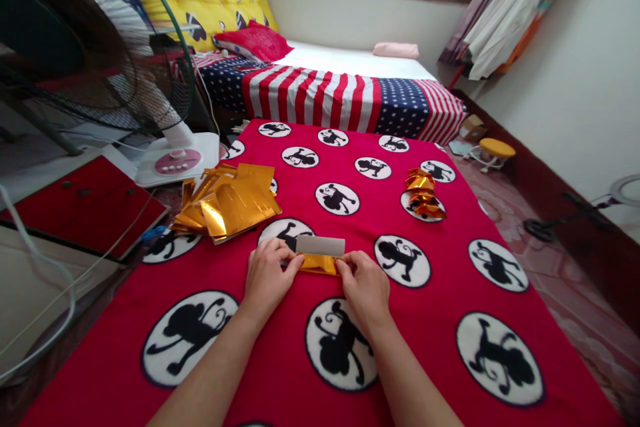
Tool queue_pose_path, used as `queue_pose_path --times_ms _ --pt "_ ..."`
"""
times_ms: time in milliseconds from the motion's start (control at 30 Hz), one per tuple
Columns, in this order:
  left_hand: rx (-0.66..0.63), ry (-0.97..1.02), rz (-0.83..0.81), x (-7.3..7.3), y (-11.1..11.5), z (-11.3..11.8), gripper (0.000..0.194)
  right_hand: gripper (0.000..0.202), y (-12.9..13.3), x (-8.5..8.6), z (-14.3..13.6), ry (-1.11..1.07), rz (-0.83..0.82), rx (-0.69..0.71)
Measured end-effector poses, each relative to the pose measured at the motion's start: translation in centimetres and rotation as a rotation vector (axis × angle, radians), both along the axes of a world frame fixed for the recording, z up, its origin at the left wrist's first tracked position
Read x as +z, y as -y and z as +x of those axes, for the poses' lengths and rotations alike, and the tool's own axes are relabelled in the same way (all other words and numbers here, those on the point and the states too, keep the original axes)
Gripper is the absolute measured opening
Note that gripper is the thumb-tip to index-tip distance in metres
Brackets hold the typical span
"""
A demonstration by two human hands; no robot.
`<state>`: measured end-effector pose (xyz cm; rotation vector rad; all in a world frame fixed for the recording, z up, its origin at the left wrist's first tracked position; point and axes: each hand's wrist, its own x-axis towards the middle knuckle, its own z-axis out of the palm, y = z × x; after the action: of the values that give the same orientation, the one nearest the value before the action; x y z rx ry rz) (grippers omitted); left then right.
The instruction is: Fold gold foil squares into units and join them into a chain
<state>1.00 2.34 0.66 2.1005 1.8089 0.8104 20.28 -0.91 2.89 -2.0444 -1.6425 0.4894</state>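
Note:
Between my two hands lies a partly folded sheet of gold foil paper, its gold side toward me and its pale grey back showing along the far edge. My left hand pinches the sheet's left end between thumb and fingers. At the right end, the thumb and fingers of my right hand close on it in the same way. A loose pile of flat gold sheets is to the left beyond my left hand. Farther right sits a row of folded gold foil pieces.
A red cloth with monkey prints covers the work surface. At the left, a fan with blurred blades stands close to the sheet pile. Behind is a bed with a striped and starred cover. A yellow stool stands at the right.

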Motion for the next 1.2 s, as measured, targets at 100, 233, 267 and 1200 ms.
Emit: queue_pose_path --times_ms 100,233,267,1200 --pt "0.017 -0.009 0.025 -0.04 0.05 0.08 0.023 0.017 -0.21 0.14 0.03 0.03 -0.04 -0.031" --pt "0.032 -0.018 0.027 -0.15 0.01 0.09 0.023 0.016 -0.54 0.45 0.12 0.054 -0.095 -0.06" --pt "0.033 -0.02 0.025 -0.16 0.01 0.1 0.023 0.016 -0.58 0.49 0.15 0.059 -0.101 -0.06" --pt "0.05 -0.055 0.048 0.07 -0.03 0.33 0.024 0.017 -0.95 0.9 -0.02 0.162 -0.142 -0.086"
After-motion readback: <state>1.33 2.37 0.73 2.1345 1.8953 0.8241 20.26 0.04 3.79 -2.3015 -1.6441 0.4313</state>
